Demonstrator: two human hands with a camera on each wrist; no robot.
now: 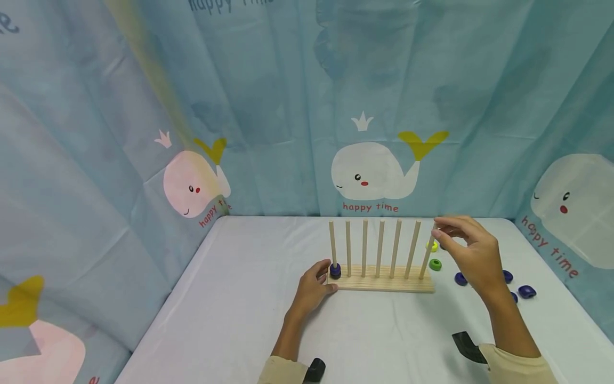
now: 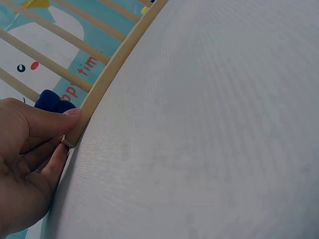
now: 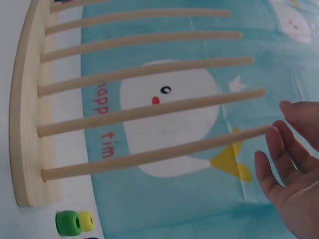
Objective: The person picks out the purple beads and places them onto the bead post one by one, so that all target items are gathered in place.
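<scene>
A wooden peg rack [image 1: 379, 285] with a row of upright pegs stands on the table. Stacked at the foot of its leftmost peg are dark blue beads [image 1: 335, 271]. My left hand [image 1: 312, 288] grips that end of the base, thumb [image 2: 73, 113] at the front and fingers behind. At the opposite end, my right hand [image 1: 472, 250] is raised by the top of the rightmost peg [image 3: 159, 154]. Its fingers [image 3: 280, 142] are bent loosely at the peg's tip, with the thumb apart from it; no bead shows in this hand.
Right of the rack lie a green bead [image 1: 435, 264], a yellow bead [image 1: 432, 246] and several dark blue beads [image 1: 526, 292], some partly hidden by the right arm. A white cloth [image 1: 230, 298] covers the table. Blue curtains [image 1: 268, 133] with whale prints surround it.
</scene>
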